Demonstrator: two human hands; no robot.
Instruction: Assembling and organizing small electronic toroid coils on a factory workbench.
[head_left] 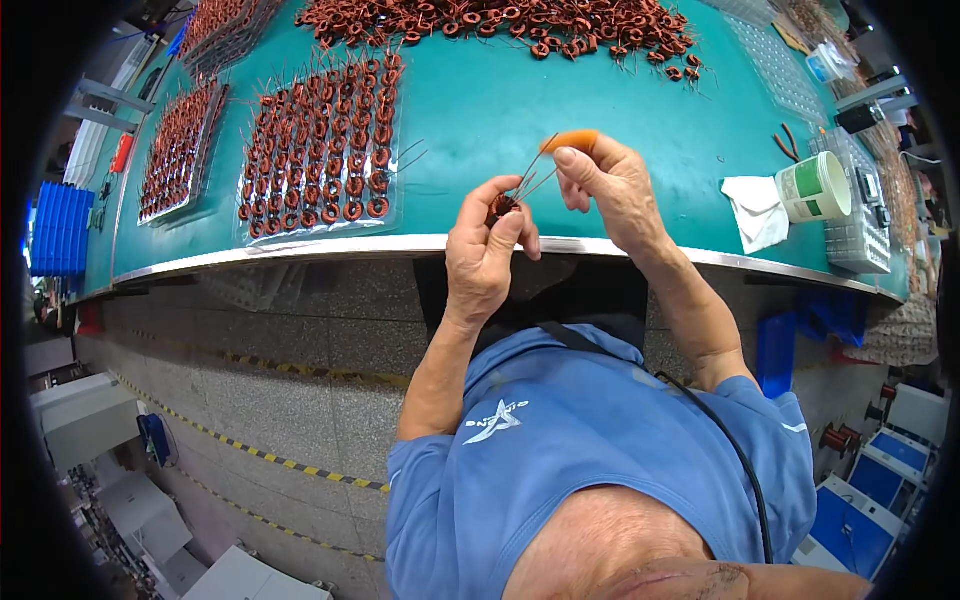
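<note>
My left hand [485, 245] pinches a small copper-wound ring coil [503, 206] between thumb and fingers, above the table's near edge. Long thin wire leads [533, 183] stick up from the coil and slant right. At their upper ends is my right hand [612, 190], its thumb and index finger closed on a lead. Something orange, like a finger cot [572, 142], covers that index finger. Left of my hands, a clear tray [398, 205] carries rows of similar coils with their leads upright.
Loose coils [500, 20] are heaped at the table's far side. More filled trays [185, 150] stand farther left. On the right are a white cloth [757, 215], a white-and-green tub [818, 188], pliers [787, 143] and an unfilled clear tray [775, 70].
</note>
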